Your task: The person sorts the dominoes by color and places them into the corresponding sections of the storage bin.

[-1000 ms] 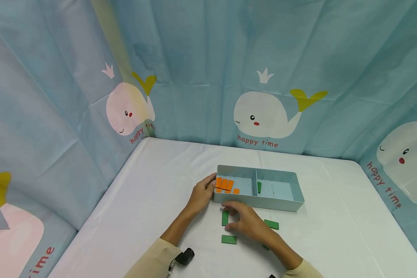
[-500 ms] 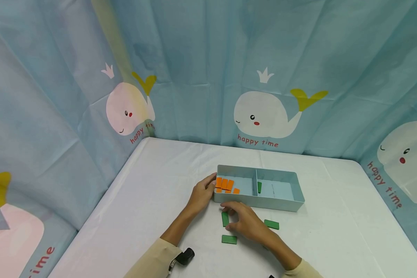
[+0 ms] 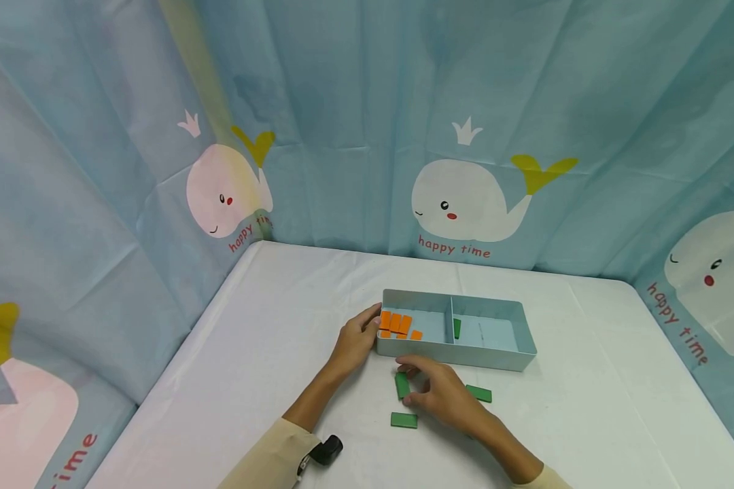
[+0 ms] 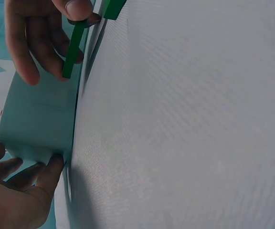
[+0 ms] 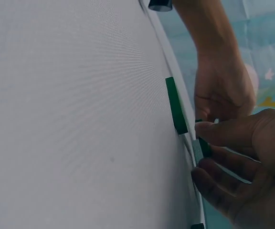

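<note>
My left hand (image 3: 351, 343) holds the left end of a grey-blue two-compartment box (image 3: 494, 358), its fingertips against the end wall in the left wrist view. Just in front of the box, my right hand (image 3: 443, 397) pinches a thin green rectangular block (image 3: 402, 386) between thumb and fingers. That block appears tilted close to the box's front wall in the left wrist view. A second green block (image 3: 404, 420) lies flat nearer me, and a third green block (image 3: 479, 393) sits to the right, partly behind the right hand.
Several orange blocks (image 3: 395, 322) lie in the box's left compartment. One green block (image 3: 457, 329) rests by the divider in the right compartment. White cloth covers the table (image 3: 593, 380), and a blue curtain (image 3: 342, 81) with whale prints hangs behind it.
The right hand has shifted slightly right with the green block, which has turned from upright to slanted in the head view. The left hand and box stay put.
</note>
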Tool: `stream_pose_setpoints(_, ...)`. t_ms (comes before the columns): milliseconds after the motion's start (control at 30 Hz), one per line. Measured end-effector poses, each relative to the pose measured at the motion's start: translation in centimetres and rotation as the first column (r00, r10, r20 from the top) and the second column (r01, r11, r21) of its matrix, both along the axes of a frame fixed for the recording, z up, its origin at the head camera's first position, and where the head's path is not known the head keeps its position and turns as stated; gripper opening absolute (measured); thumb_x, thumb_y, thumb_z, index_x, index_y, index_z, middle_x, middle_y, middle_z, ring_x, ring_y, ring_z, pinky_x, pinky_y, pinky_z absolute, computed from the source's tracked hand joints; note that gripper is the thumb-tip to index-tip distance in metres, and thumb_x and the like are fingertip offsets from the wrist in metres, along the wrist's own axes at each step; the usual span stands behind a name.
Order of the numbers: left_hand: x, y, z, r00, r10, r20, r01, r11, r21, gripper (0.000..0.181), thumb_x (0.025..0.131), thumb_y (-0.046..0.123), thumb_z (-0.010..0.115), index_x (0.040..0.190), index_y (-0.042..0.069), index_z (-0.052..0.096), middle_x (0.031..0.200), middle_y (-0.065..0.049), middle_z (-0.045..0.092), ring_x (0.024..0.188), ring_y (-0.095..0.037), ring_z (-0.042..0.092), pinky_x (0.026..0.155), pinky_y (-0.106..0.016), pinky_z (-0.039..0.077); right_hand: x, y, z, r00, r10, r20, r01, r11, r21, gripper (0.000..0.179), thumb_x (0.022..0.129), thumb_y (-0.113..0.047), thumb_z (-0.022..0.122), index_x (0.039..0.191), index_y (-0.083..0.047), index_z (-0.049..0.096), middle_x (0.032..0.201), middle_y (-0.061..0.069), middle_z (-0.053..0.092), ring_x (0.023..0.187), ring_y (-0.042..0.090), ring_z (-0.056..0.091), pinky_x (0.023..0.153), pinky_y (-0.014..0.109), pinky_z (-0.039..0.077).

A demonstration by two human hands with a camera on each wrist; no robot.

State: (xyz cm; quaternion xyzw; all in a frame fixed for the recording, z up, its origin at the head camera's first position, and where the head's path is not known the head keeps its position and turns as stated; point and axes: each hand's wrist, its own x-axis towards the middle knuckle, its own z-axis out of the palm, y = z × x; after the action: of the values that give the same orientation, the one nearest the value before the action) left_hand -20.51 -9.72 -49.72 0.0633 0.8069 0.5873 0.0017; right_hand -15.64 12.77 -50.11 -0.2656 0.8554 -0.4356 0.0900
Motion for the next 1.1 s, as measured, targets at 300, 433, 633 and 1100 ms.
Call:
stream_pose_setpoints(300, -0.1, 0.0, -0.1, 1.000, -0.005, 0.007, 0.004, 1.000, 0.007, 0.049, 0.115, 0.026, 0.047, 0.160, 0.009, 0.047, 0.161, -0.011, 0.052, 0.154, -0.032, 0.042, 0.128, -0.053, 0.033, 0.6, 0.8, 0.7, 0.999, -0.032, -0.011, 0.032, 0.999, -0.035, 0.066, 0.083, 0.000, 0.088, 0.144, -0.005, 0.063, 0.130, 0.007, 0.074, 0.115, 0.025, 0.069, 0.088, 0.032, 0.063)
stream_pose_setpoints(433, -0.2, 0.0, -0.2, 1.000, -0.009, 0.008, 0.009, 1.000, 0.008, 0.050, 0.115, 0.027, 0.046, 0.161, 0.008, 0.046, 0.162, -0.011, 0.050, 0.155, -0.032, 0.040, 0.129, -0.054, 0.032, 0.7, 1.2, 1.2, 0.998, -0.058, -0.017, 0.057, 0.998, -0.037, 0.065, 0.083, 0.000, 0.088, 0.143, -0.006, 0.064, 0.130, 0.005, 0.074, 0.118, 0.025, 0.069, 0.091, 0.033, 0.063)
stream_pose_setpoints(633, -0.2, -0.1, -0.3, 1.000, -0.019, 0.007, 0.019, 1.000, 0.015, 0.051, 0.115, 0.026, 0.045, 0.161, 0.005, 0.043, 0.163, -0.012, 0.048, 0.156, -0.033, 0.038, 0.129, -0.054, 0.031, 1.0, 2.1, 2.2, 0.995, -0.096, 0.000, 0.096, 0.994, -0.051, 0.064, 0.085, 0.001, 0.086, 0.144, -0.008, 0.063, 0.133, 0.007, 0.073, 0.121, 0.023, 0.068, 0.093, 0.030, 0.062)
stream_pose_setpoints(1100, -0.1, 0.1, -0.2, 1.000, -0.009, 0.012, 0.009, 1.000, 0.010, 0.050, 0.115, 0.025, 0.046, 0.161, 0.006, 0.045, 0.164, -0.010, 0.049, 0.156, -0.031, 0.039, 0.129, -0.052, 0.031, 1.1, 4.3, 4.1, 0.984, -0.163, -0.075, 0.160, 0.986, -0.040, 0.064, 0.086, 0.001, 0.086, 0.145, -0.008, 0.062, 0.134, 0.005, 0.072, 0.121, 0.023, 0.067, 0.092, 0.029, 0.063)
